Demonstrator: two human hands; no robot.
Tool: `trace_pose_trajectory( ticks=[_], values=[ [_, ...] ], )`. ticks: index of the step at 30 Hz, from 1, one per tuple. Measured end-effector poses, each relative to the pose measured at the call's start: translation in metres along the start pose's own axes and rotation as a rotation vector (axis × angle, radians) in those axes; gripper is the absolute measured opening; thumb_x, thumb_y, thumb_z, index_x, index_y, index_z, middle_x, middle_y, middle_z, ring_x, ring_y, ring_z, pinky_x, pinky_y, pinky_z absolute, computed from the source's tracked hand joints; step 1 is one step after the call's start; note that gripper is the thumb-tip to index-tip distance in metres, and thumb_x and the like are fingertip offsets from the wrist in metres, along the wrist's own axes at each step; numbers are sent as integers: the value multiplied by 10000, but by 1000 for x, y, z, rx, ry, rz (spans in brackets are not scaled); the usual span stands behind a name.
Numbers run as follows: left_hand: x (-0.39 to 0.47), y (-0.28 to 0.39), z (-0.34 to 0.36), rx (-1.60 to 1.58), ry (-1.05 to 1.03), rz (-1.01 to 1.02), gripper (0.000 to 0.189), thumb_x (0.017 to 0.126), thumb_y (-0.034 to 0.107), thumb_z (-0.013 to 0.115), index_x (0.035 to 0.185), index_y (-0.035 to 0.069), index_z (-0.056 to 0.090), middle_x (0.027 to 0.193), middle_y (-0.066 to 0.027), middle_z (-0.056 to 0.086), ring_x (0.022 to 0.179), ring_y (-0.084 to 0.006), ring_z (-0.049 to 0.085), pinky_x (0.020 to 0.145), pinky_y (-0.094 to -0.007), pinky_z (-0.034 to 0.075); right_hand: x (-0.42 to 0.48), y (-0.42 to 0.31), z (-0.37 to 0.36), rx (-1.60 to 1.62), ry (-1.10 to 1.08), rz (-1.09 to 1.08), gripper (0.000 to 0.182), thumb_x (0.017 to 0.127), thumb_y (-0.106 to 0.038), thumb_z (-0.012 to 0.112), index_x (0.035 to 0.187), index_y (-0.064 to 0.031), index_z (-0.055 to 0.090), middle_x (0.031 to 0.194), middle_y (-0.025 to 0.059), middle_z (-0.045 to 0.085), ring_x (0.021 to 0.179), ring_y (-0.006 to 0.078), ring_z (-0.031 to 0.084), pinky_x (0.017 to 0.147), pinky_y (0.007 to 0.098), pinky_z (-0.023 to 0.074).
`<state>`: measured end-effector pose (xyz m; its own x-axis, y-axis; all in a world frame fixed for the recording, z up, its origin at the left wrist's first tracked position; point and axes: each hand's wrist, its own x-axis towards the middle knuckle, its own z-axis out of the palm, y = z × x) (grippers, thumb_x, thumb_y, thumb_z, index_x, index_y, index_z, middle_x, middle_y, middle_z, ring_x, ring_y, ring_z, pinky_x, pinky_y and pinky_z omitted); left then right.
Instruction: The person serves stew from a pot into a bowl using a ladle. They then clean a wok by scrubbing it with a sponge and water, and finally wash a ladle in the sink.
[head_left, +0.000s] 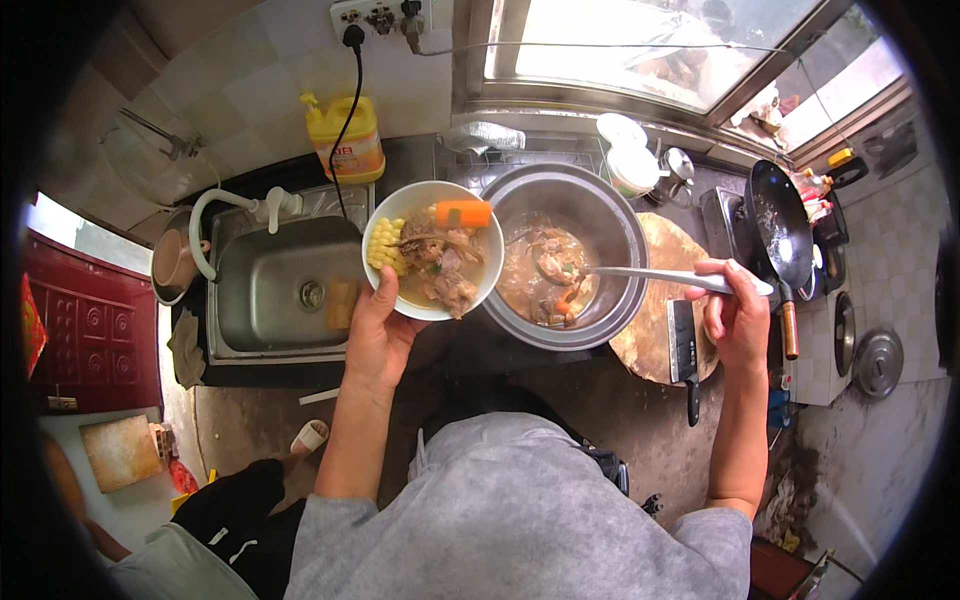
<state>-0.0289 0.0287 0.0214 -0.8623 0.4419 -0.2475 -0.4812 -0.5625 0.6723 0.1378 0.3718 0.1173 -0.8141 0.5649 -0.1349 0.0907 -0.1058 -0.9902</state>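
Observation:
My left hand (384, 330) holds a white bowl (491, 281) by its lower left rim, beside the pot. In the bowl are a corn piece (385, 244), a carrot chunk (463, 214) resting at the rim, and meat pieces (452, 285) in broth. My right hand (731, 300) grips the handle of a metal ladle (660, 276). The ladle's head is in the large dark pot (570, 341), with meat in it over the soup (525, 255). Right of the pot, a cleaver (682, 341) lies on a round wooden chopping board (645, 345).
A steel sink (255, 300) with a tap is at the left, a yellow detergent bottle (352, 139) behind it. A wok (780, 217) stands on the stove at the right. Another person (247, 502) is at the lower left. A black power cable (349, 120) hangs by the sink.

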Motion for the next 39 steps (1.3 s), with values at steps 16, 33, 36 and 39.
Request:
trace_pose_trajectory(
  ticks=[16,33,36,39],
  values=[
    [1,-9,35,103,-14,-28,575,950,362,565,1387,74,327,1284,-125,520,1133,-247,592,828,-393,598,-26,-49,56,9,-2,-201,403,978,-256,411,1076,84,602,786,224,676,349,92,442,346,188,312],
    [20,-32,67,-83,-160,-145,611,910,336,643,1375,89,333,1294,-109,507,1161,-239,559,941,-420,529,-53,-34,51,-298,-75,-580,404,1014,-285,435,1167,57,585,930,178,694,478,81,562,420,173,320],
    [22,-36,70,-87,-201,-169,606,921,360,614,1386,90,335,1311,-103,497,1181,-238,547,944,-420,531,-53,-32,42,-283,-22,-535,425,1011,-323,428,1154,42,590,929,178,696,460,75,547,414,171,287],
    [22,-40,76,-62,-227,-171,601,939,418,559,1391,80,354,1337,-99,487,1209,-237,532,954,-418,531,-55,-33,36,-232,51,-439,429,1012,-324,419,1138,51,586,909,197,690,440,84,533,407,177,315]
  ],
)
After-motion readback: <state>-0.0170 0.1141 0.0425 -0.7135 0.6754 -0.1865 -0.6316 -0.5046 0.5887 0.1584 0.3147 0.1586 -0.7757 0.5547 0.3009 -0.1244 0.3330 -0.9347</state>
